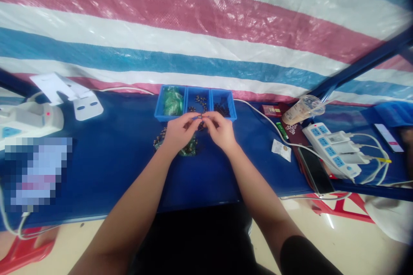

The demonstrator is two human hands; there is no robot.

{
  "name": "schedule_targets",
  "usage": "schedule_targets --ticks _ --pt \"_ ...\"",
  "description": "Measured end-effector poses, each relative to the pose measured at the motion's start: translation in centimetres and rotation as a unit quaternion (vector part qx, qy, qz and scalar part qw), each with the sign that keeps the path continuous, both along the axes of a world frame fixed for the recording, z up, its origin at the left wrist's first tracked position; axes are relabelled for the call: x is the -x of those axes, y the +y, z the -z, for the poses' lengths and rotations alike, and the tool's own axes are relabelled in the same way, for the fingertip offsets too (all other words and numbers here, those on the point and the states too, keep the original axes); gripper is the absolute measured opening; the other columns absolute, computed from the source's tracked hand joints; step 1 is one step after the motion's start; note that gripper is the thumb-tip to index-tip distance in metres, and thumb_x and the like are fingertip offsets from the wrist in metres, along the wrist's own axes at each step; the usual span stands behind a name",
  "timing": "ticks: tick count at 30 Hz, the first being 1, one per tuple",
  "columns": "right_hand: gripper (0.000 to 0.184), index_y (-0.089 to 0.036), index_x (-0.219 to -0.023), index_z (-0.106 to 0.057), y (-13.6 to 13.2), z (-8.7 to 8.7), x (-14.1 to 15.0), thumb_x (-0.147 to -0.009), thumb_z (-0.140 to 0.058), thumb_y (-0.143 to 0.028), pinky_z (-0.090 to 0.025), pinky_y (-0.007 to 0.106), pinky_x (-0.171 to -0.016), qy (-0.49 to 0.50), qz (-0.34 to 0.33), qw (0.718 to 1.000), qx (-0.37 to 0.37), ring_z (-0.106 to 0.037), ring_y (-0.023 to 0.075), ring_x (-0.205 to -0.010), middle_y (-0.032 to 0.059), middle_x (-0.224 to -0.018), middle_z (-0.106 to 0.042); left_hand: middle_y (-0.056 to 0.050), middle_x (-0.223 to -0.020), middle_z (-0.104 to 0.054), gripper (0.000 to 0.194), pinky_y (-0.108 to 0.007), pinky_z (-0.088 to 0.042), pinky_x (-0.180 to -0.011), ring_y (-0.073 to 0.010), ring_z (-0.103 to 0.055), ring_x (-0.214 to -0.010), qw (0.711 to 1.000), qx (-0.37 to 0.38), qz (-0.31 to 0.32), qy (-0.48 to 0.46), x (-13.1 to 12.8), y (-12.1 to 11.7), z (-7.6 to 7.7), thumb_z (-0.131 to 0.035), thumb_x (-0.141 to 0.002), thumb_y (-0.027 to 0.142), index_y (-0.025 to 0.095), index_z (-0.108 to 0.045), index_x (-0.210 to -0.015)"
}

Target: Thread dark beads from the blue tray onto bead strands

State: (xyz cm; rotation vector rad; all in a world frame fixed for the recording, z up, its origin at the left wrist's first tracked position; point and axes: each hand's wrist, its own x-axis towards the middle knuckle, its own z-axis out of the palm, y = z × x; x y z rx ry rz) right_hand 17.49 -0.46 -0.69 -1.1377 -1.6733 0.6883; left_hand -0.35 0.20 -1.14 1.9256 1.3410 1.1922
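Note:
My left hand (pixel 179 132) and my right hand (pixel 220 130) meet over the blue table (pixel 112 159), fingertips pinched together on a small dark metal part (pixel 200 116). Just behind them stands a blue three-compartment tray (pixel 195 103): green pieces fill its left bin (pixel 172 101), small dark parts lie in the middle and right bins. Under my left hand lies a green board (pixel 189 150) with a scatter of small dark parts (pixel 160 137) beside it.
A white power strip (pixel 332 150) with plugs and cables lies at the right, next to a phone (pixel 315 171), a plastic cup (pixel 301 110) and a small packet (pixel 281 149). White devices (pixel 67 92) sit at the left. A striped tarp (pixel 206 21) hangs behind.

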Motion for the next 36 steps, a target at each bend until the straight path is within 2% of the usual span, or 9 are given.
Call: schedule_targets --ticks 6,16,28,36 --pt "0.022 -0.022 -0.104 -0.072 0.06 0.17 -0.03 -0.099 -0.057 -0.038 -0.059 0.027 -0.073 0.001 0.005 0.999 -0.033 -0.072 0.0145 -0.073 0.0033 -0.09 -0.076 -0.001 -0.08 -0.077 0.029 -0.023 -0.056 -0.069 -0.0124 -0.07 -0.064 1.0 0.005 0.0 -0.008 -0.1 -0.07 -0.09 -0.066 -0.093 0.041 0.02 -0.074 -0.111" --pt "0.026 -0.021 -0.106 -0.071 -0.07 -0.21 0.04 -0.101 -0.054 -0.04 -0.056 0.026 -0.071 -0.008 0.008 1.0 -0.005 -0.068 0.0137 -0.067 0.002 -0.08 -0.072 0.0 -0.077 -0.076 0.032 -0.025 -0.054 -0.067 -0.0119 -0.068 -0.061 1.0 -0.015 0.01 -0.006 -0.05 -0.02 0.33 -0.065 -0.093 0.042 0.023 -0.072 -0.118" --pt "0.03 -0.023 -0.1 -0.068 -0.21 -0.6 0.0 -0.103 -0.048 -0.044 -0.053 0.026 -0.07 -0.023 -0.006 1.0 0.006 -0.066 0.0134 -0.067 0.0006 -0.077 -0.068 0.0 -0.075 -0.075 0.031 -0.023 -0.053 -0.065 -0.0116 -0.065 -0.06 1.0 -0.008 0.006 0.002 -0.1 -0.08 0.21 -0.066 -0.092 0.043 0.022 -0.074 -0.114" --pt "0.025 -0.022 -0.103 -0.071 -0.19 -0.16 0.38 -0.099 -0.058 -0.043 -0.055 0.025 -0.064 0.052 -0.01 0.998 0.013 -0.065 0.0121 -0.062 0.0003 -0.075 -0.07 0.002 -0.073 -0.073 0.027 -0.023 -0.05 -0.067 -0.0108 -0.062 -0.06 0.999 -0.009 -0.01 0.03 -0.08 -0.02 0.12 -0.067 -0.092 0.042 0.023 -0.076 -0.109"
